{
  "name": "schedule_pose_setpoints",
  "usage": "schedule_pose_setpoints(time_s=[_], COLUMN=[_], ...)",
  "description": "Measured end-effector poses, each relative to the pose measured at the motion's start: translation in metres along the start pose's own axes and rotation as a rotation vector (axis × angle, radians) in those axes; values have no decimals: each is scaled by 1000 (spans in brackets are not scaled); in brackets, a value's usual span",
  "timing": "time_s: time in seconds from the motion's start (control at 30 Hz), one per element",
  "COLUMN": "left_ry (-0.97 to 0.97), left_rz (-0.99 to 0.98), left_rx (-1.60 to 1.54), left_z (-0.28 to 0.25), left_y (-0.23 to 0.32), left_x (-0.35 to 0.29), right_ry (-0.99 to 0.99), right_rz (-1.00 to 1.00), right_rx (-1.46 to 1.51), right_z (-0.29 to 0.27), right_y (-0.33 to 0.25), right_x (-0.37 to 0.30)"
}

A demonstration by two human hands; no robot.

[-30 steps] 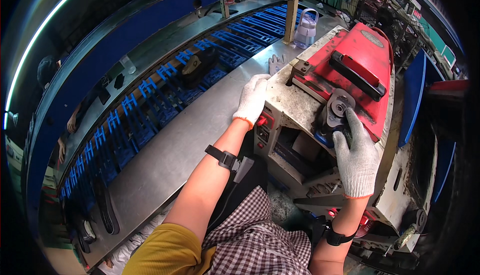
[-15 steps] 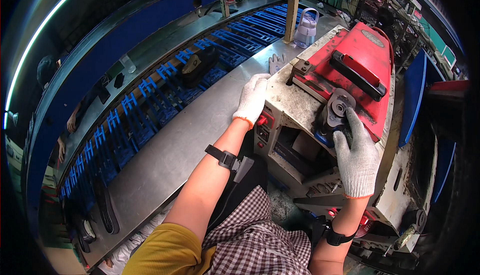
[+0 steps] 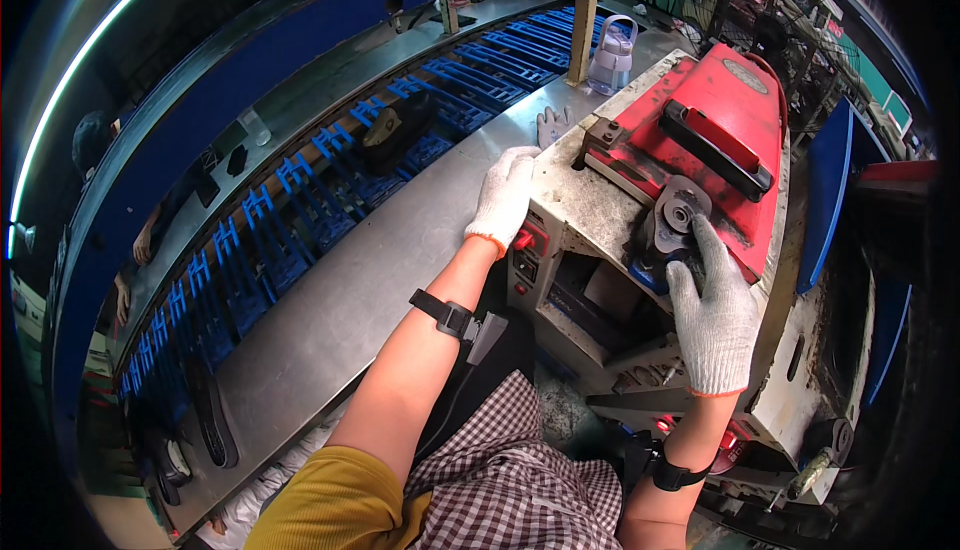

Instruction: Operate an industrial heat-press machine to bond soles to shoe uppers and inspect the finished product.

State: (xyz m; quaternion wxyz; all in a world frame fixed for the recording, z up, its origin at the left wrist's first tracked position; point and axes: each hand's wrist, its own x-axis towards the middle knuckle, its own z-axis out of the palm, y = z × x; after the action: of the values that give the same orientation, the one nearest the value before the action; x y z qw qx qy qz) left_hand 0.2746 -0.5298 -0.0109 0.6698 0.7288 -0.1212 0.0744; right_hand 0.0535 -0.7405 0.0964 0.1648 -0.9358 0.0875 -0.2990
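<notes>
White knitted gloves with orange cuffs cover both hands. My left hand [image 3: 502,197] lies against the front left corner of a machine body [image 3: 585,190], above a red switch [image 3: 530,240]. Its fingers are stretched toward the edge, with nothing visible in them. On the machine's right side my right hand [image 3: 718,325] has its index finger extended onto a grey rounded piece [image 3: 680,212] with concentric rings. The thumb stands apart below, near a blue part [image 3: 648,274]; the other fingers are partly hidden. Behind the grey piece is a red cover [image 3: 740,115] with a black handle [image 3: 715,150].
A metal table [image 3: 350,260] runs along the left beside a conveyor of blue racks [image 3: 290,180], carrying a dark shoe-like object [image 3: 385,130]. A dark shoe sole [image 3: 210,415] lies near the front. A clear bottle [image 3: 610,60] and grey glove [image 3: 552,128] sit behind the machine.
</notes>
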Motion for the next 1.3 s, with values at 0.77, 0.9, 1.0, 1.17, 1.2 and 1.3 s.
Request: schedule_pose_setpoints(time_s=[0.77, 0.9, 1.0, 1.17, 1.2, 1.3], left_ry=[18, 14, 11, 14, 15, 16], left_rz=[40, 51, 12, 27, 36, 42], left_rx=[34, 49, 37, 46, 50, 36], left_z=[-1, -2, -1, -1, -1, -1], left_y=[-8, -7, -5, -5, -5, -7], left_x=[3, 2, 1, 2, 2, 2], right_ry=[14, 4, 4, -7, -7, -9], right_rz=[-6, 15, 21, 3, 4, -1], right_rx=[28, 61, 39, 31, 31, 43], right_z=[0, 0, 1, 1, 1, 0], right_y=[-1, -1, -1, 1, 1, 1], right_x=[1, 1, 1, 1, 1, 1])
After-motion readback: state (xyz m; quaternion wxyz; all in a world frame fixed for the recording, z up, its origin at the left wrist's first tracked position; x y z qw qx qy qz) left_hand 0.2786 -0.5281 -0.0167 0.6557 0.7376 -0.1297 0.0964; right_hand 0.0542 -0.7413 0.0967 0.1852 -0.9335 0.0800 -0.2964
